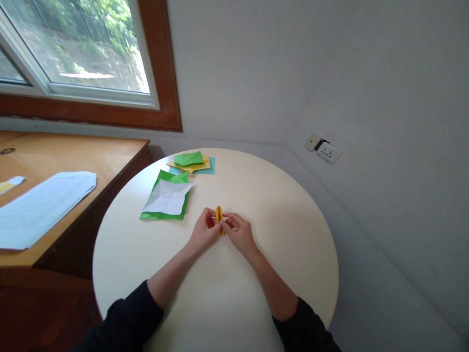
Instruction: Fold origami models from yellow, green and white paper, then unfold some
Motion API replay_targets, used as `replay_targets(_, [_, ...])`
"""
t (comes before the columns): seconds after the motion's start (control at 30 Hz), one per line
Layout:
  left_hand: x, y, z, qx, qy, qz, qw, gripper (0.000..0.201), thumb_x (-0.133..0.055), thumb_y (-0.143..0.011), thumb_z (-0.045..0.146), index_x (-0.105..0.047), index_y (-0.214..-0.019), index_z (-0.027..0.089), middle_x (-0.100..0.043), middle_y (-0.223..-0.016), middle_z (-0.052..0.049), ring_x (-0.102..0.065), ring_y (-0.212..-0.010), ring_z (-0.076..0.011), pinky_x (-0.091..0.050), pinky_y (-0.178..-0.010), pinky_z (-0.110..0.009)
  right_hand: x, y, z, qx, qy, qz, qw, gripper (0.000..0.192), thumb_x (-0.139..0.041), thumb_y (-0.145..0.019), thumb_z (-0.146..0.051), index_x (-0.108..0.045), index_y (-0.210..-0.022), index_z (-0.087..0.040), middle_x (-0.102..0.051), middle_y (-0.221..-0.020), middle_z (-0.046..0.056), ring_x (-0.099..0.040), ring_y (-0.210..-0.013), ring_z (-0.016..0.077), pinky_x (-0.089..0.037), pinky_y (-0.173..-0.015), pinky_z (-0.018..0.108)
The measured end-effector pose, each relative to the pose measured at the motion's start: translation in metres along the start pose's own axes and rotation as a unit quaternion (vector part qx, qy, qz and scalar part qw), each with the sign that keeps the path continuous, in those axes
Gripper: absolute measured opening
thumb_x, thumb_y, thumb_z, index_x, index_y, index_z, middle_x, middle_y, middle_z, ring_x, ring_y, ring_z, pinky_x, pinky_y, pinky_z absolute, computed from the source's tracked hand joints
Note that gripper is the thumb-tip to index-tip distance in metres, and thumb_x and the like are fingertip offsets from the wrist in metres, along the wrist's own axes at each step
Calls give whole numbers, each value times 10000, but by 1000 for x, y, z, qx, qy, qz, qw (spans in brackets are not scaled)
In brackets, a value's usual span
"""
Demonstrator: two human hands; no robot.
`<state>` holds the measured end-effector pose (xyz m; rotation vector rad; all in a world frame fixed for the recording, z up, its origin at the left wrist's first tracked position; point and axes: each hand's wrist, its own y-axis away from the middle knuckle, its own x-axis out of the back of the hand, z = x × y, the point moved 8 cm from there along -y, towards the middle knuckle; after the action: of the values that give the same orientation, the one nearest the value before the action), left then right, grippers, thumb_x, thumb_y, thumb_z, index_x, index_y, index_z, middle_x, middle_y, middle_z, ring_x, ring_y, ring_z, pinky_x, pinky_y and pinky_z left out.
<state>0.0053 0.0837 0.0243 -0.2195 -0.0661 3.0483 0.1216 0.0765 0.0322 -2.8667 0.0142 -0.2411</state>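
A small folded piece of yellow paper (219,214) stands between my two hands over the middle of the round table. My left hand (205,229) pinches it from the left, thumb and fingers closed on its edge. From the other side my right hand (238,231) grips it as well, with the thumb near the left one. Fingers cover the lower part of the paper, so its full shape is hidden. Beyond my left hand lies a creased white sheet (168,196) on top of a green sheet (185,178).
Farther back on the round table (286,234) is a pile with a folded green paper (188,158), yellow papers (204,165) and a blue sheet (211,168). A wooden desk (110,151) with a white paper stack (47,208) adjoins at left. A wall socket (329,152) is at right.
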Motion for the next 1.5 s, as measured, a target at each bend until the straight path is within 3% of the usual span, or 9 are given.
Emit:
replay_targets(0.23, [6, -1, -7, -11, -41, 17, 999, 220, -606, -622, 191, -416, -732, 186, -526, -624, 50, -515, -565, -79, -407, -529, -185, 1, -1, 4, -7, 24, 8, 1000, 237, -554, -763, -342, -605, -930, -182, -645, -710, 23, -627, -615, 144, -519, -543, 239])
replay_targets(0.53, [4, -2, -6, -7, 46, 1, 999, 228, -562, -651, 194, -394, -805, 207, -588, -705, 40, -560, -619, -102, -436, -553, -208, 4, -2, 16, -24, -35, 15, 999, 229, -526, -770, -298, -602, -967, -209, -644, -742, 7, -621, -613, 132, -537, -566, 246])
replay_targets(0.63, [5, -4, -4, -4, 57, -3, 998, 216, -585, -647, 217, -451, -814, 195, -614, -719, 19, -574, -637, -118, -442, -566, -223, 7, -3, 18, -25, -54, 27, 998, 210, -526, -759, -276, -622, -931, -203, -659, -802, 14, -619, -635, 127, -538, -579, 244])
replay_targets(0.8, [11, -7, 0, -12, 18, 9, 1000, 173, -584, -604, 185, -613, -770, 147, -659, -840, -44, -597, -804, -169, -464, -738, -290, 11, -3, 16, -11, -65, 48, 997, 187, -516, -730, -234, -650, -854, -192, -664, -879, 22, -614, -676, 126, -533, -588, 242])
replay_targets(0.97, [13, -5, 2, -6, 2, 11, 1000, 187, -589, -627, 203, -666, -789, 149, -677, -867, -51, -607, -821, -179, -457, -778, -306, 10, -4, 15, -14, -93, 45, 995, 189, -509, -709, -222, -654, -828, -200, -666, -893, 19, -622, -721, 136, -540, -612, 256])
replay_targets(1.27, [14, -4, 2, 6, 1, 22, 1000, 169, -633, -622, 217, -689, -767, 152, -684, -804, -43, -612, -755, -163, -457, -731, -279, 9, -6, 14, -35, -120, 27, 992, 118, -559, -681, -261, -622, -752, -191, -651, -792, 10, -630, -703, 148, -549, -660, 299])
replay_targets(1.5, [11, -3, 6, 5, 3, 6, 1000, 239, -695, -587, 233, -678, -808, 143, -675, -756, -32, -597, -679, -136, -459, -650, -244, 7, -5, 13, -55, -155, 16, 986, 194, -647, -624, -257, -599, -799, -189, -662, -843, 18, -656, -782, 175, -543, -741, 321])
